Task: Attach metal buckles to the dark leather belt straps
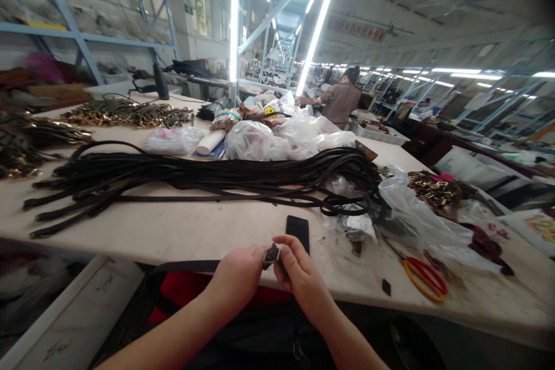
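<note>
My left hand is closed on a dark strap, whose flat length runs out to the left along the table's front edge. Between my two hands sits a small metal buckle with dark strap material in it. My right hand pinches the buckle's right side with thumb and fingers. Just behind my right hand a black phone lies on the table. A long bundle of dark straps stretches across the table beyond both hands.
Orange-and-red-handled scissors and a small black piece lie at the right. Clear plastic bags and metal buckles sit behind them. Brassy hardware is piled back left. A person stands farther back.
</note>
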`<state>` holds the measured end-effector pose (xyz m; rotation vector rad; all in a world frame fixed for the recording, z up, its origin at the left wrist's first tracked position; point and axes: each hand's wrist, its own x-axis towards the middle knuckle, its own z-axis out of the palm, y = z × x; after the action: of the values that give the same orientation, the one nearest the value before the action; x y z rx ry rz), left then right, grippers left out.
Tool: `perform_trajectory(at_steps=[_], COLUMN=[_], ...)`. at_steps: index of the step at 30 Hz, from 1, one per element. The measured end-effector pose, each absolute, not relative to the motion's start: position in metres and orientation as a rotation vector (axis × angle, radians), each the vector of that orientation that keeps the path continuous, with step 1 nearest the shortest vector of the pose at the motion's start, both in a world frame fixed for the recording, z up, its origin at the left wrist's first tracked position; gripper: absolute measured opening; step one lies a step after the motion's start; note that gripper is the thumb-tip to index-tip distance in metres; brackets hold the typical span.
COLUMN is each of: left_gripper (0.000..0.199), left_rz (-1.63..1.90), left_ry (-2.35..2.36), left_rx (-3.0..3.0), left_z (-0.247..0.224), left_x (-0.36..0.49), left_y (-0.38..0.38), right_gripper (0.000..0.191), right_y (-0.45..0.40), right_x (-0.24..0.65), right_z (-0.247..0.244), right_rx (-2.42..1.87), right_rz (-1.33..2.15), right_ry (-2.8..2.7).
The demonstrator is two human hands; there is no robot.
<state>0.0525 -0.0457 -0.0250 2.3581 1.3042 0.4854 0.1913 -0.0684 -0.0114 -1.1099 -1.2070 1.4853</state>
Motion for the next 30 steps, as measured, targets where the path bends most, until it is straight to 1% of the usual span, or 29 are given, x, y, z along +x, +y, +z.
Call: perform_trajectory(at_steps=[2, 4, 5, 7, 8, 10, 12, 14, 17, 21, 22, 24, 27, 30], left_gripper=[0.023, 0.019, 0.021, 0.027, 0.027, 0.025, 0.029, 0.032, 0.031, 0.026, 0.025, 0.023, 0.023, 0.024], left_rz=[0.459, 0.551, 0.65, 0.827, 0.852, 0.772, 0.663, 0.64, 0.653, 0.659, 0.676, 0.722, 0.761, 0.766], left_ry=[1.276, 1.245, 1.24, 1.213, 1.178, 1.03, 0.865, 0.768, 0.749, 0.892, 0.914, 0.915, 0.907, 0.918], left_rx=[2.363, 2.368, 2.345, 2.15, 1.964, 1.502, 1.087, 0.834, 0.742, 0.78, 0.768, 0.733, 0.712, 0.757], left_z=[-0.023, -0.015, -0.01, 0.002, 0.008, 0.017, 0.02, 0.019, 0.009, -0.011, -0.015, -0.019, -0.018, -0.014], left_x=[0.05, 0.045, 0.041, 0.034, 0.032, 0.03, 0.032, 0.037, 0.046, 0.056, 0.057, 0.058, 0.057, 0.055], left_y=[-0.047, -0.049, -0.05, -0.053, -0.055, -0.059, -0.063, -0.067, -0.071, -0.075, -0.076, -0.079, -0.083, -0.086], right_gripper=[0.051, 0.044, 0.04, 0.033, 0.029, 0.024, 0.021, 0.02, 0.018, 0.019, 0.019, 0.021, 0.027, 0.028], right_y=[-0.068, -0.069, -0.07, -0.073, -0.074, -0.077, -0.079, -0.083, -0.097, -0.121, -0.123, -0.122, -0.11, -0.1], right_x=[0.192, 0.195, 0.197, 0.201, 0.202, 0.202, 0.198, 0.195, 0.197, 0.21, 0.213, 0.215, 0.212, 0.205], right_z=[-0.01, -0.005, -0.002, 0.005, 0.007, 0.01, 0.009, 0.008, 0.015, 0.042, 0.047, 0.048, 0.032, 0.013], right_rx=[-1.092, -1.071, -1.064, -1.051, -1.038, -0.987, -0.938, -0.919, -0.892, -0.753, -0.799, -1.039, -1.459, -1.625], right_rz=[1.472, 1.498, 1.504, 1.51, 1.506, 1.471, 1.408, 1.329, 1.2, 1.012, 0.943, 0.732, 0.408, 0.323], right_ry=[-1.253, -1.287, -1.284, -1.257, -1.258, -1.298, -1.351, -1.4, -1.478, -1.582, -1.659, -1.867, -2.135, -2.226])
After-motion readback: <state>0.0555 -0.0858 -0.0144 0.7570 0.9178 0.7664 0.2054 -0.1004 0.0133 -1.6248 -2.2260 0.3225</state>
